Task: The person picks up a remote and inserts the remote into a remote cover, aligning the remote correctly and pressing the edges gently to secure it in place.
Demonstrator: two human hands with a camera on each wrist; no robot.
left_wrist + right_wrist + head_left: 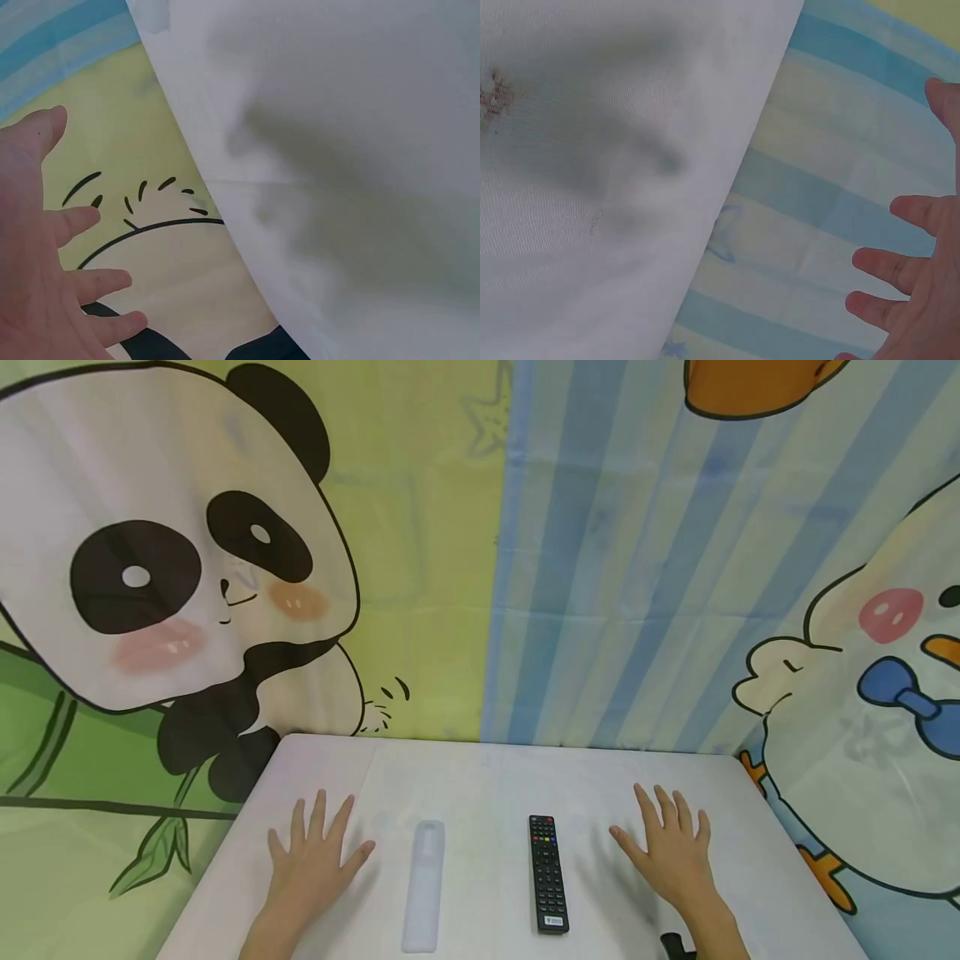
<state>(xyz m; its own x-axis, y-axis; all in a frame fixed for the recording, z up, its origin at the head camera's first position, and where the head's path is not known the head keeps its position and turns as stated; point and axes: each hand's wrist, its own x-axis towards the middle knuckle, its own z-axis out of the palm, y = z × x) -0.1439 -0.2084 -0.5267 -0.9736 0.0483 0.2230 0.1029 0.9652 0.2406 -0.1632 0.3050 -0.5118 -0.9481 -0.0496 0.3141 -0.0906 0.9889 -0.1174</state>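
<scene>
In the head view a black remote control lies lengthwise on the white table, right of the middle. To its left lies a pale, translucent remote cover, long and narrow. My left hand, fingers spread, hovers palm down left of the cover. On the other side, my right hand is held over the table right of the remote, its fingers also spread. Both hands hold nothing. The left wrist view shows the left palm at the edge, and the right wrist view shows the right palm.
A small black object is partly hidden by the right wrist at the front edge of the view. Behind the table hangs a cloth with a panda and blue stripes. A brown stain marks the table in the right wrist view.
</scene>
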